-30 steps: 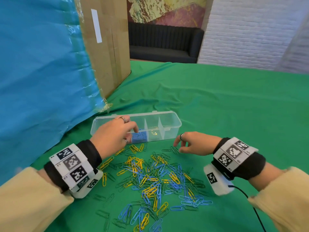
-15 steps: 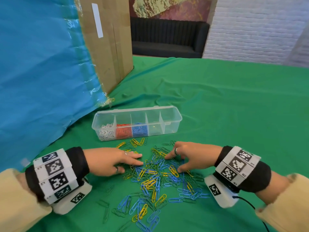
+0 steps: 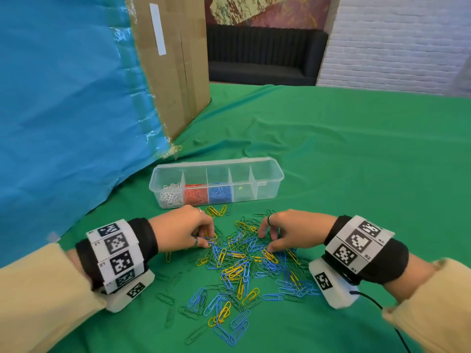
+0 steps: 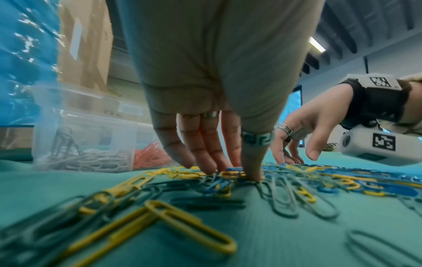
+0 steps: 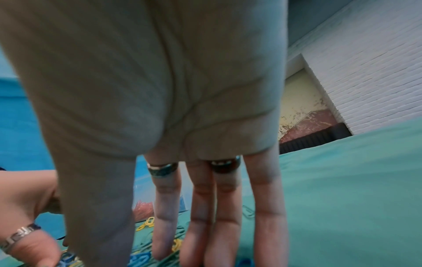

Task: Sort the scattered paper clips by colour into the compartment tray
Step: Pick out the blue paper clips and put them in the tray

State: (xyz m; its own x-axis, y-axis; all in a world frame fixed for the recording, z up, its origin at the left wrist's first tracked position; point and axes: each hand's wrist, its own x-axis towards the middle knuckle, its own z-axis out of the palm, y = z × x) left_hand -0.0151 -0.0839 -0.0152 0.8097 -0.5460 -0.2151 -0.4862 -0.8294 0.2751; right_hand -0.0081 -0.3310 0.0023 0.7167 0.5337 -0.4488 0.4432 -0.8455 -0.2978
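Note:
A clear compartment tray [image 3: 277, 171] lies on the green cloth and holds white clips [image 3: 170, 197], red clips [image 3: 195, 196] and blue clips [image 3: 220, 193] in its left three compartments. Just in front of it spreads a pile of blue, yellow and green paper clips [image 3: 242, 263]. My left hand [image 3: 207, 242] is at the pile's left edge, thumb and fingertips pinching a blue clip [image 4: 233, 169] down at the cloth. My right hand [image 3: 266, 240] is at the pile's upper right, its fingers [image 5: 162, 234] straight and spread, tips touching the clips and holding nothing.
A tall cardboard box [image 3: 173, 72] and a blue sheet [image 3: 63, 110] stand close on the left behind the tray. A black cable [image 3: 382, 309] runs from the right wrist camera. Green cloth [image 3: 356, 161] stretches right and back towards a black sofa [image 3: 262, 57].
My left hand has come back from over the tray to the pile and closed on a blue clip. My right hand has moved down onto the pile.

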